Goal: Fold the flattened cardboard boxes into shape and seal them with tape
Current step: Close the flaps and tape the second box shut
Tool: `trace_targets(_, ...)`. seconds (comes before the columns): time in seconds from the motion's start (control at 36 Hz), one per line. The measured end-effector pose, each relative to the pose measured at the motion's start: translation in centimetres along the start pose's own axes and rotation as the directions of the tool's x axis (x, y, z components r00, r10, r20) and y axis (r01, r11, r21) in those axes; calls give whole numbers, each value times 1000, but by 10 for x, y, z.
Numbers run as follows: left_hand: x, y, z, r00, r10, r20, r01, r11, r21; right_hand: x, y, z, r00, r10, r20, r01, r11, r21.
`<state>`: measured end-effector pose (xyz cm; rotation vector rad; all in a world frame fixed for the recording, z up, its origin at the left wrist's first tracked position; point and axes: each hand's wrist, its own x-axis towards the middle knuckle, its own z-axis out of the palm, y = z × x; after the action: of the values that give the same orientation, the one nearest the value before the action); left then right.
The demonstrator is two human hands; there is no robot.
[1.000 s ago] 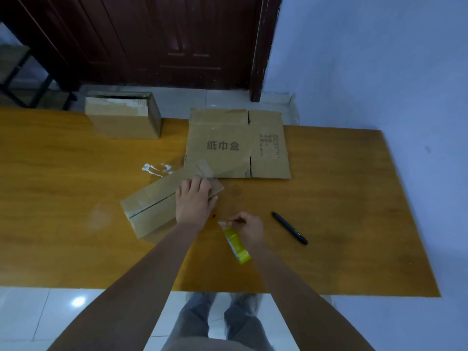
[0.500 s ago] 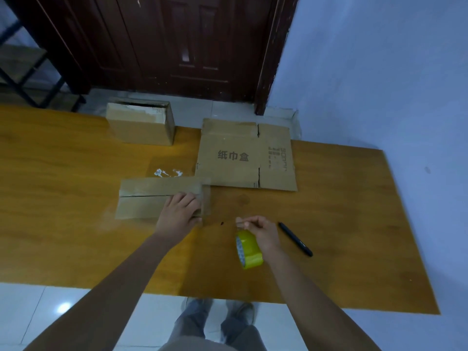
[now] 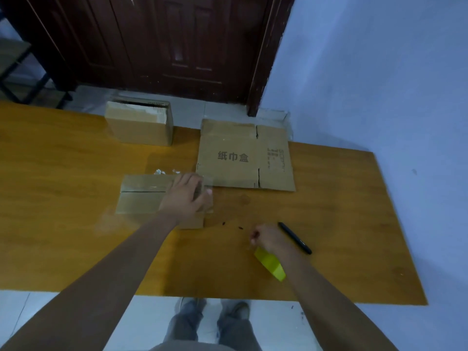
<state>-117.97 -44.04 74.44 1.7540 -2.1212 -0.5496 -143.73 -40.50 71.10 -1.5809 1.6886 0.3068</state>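
On the orange worktop (image 3: 76,236) before you, a flattened printed carton (image 3: 244,158) lies at the far edge, with a folded-up box (image 3: 139,125) to its left. Nearer you sits the small box being sealed (image 3: 144,193); your left hand (image 3: 187,198) presses flat on its right end, fingers straight over clear tape. Your right hand (image 3: 272,240) grips the yellow tape roll (image 3: 271,266), just beside a black marker (image 3: 295,238).
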Motion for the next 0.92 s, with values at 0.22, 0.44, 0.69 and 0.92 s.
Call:
trace_targets(0.22, -6, -10, 13, 997, 54, -61, -40, 975, 220, 12, -19, 13, 995, -72, -70, 64, 992, -108)
trace_targets(0.44, -8, -13, 18, 997, 39, -66, -26, 983, 180, 26, -14, -2, 997, -52, -58, 45, 992, -114)
trace_targets(0.69, -7, -15, 20, 995, 46, -84, -29, 981, 194, 60, -53, 7, 983, -147, -111, 138, 987, -79)
trace_targets(0.92, -8, -16, 19, 997, 41, -70, -29, 984, 175, 86, -50, 10, 989, -137, 50, 138, 990, -13)
